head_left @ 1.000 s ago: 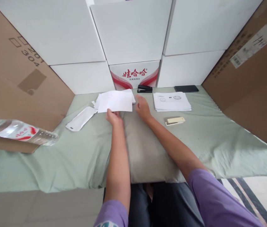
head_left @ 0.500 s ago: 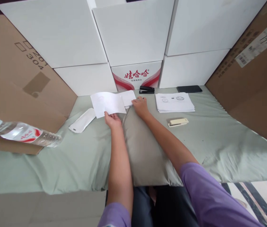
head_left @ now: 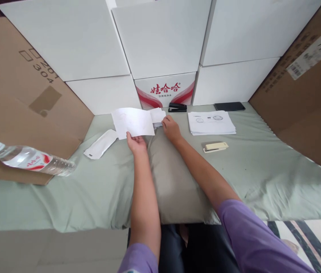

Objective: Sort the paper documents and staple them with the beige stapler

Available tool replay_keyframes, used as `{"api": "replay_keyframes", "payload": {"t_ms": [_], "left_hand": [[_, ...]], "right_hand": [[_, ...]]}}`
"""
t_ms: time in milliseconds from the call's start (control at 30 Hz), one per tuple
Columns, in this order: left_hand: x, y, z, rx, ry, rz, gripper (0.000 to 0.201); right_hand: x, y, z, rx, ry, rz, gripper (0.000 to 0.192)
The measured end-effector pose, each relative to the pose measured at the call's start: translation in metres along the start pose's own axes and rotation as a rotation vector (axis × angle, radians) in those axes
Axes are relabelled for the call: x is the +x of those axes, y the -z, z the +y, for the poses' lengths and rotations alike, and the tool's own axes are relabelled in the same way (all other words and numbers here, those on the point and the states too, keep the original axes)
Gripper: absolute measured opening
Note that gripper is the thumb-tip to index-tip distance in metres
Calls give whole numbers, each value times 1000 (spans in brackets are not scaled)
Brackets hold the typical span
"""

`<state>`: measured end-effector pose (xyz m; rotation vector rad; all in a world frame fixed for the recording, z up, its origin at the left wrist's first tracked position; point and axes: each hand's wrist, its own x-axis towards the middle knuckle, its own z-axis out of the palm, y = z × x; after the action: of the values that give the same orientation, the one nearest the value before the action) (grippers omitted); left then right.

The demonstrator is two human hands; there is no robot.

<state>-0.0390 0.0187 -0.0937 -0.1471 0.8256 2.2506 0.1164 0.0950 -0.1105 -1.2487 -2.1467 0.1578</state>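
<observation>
Between thumb and fingers, my left hand (head_left: 137,143) holds a white sheet of paper (head_left: 133,122) by its near edge, raised over a stack of paper (head_left: 157,115). That stack is partly hidden behind the held sheet. My right hand (head_left: 171,129) is closed at the stack's right corner, thumb and fingers pinching the paper there; how many sheets it grips cannot be made out. To the right lies a second pile of papers (head_left: 211,123) with round stamp prints on top. A cream stapler (head_left: 216,146) rests in front of that pile, and a black stapler (head_left: 177,107) stands behind my right hand.
A white pouch-like item (head_left: 100,145) lies left of my left hand. Farther left, a water bottle (head_left: 32,159) is tilted near a cardboard panel (head_left: 21,94). A dark phone (head_left: 229,106) lies at the back right. White boxes (head_left: 163,38) wall off the back; another cardboard panel (head_left: 310,102) borders the right.
The held sheet has tilted up and shifted slightly right with my left hand. My right hand's fingers have drawn together at the stack's corner, and its edges have lifted a little.
</observation>
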Motion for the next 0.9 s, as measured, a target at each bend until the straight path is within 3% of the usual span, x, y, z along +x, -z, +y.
{"api": "replay_keyframes", "payload": {"t_ms": [367, 533, 667, 800, 900], "left_hand": [[3, -1, -11, 195, 53, -52, 7], [-2, -5, -17, 220, 92, 23, 12], [-5, -4, -22, 308, 53, 95, 25], [-10, -7, -27, 317, 66, -76, 33], [-22, -12, -26, 245, 203, -263, 27]], "right_hand": [[-8, 13, -10, 210, 70, 97, 22], [-18, 19, -16, 447, 35, 146, 13], [-43, 30, -19, 575, -46, 151, 20], [-79, 51, -23, 884, -227, 200, 20], [-108, 72, -21, 1257, -394, 266, 27]]}}
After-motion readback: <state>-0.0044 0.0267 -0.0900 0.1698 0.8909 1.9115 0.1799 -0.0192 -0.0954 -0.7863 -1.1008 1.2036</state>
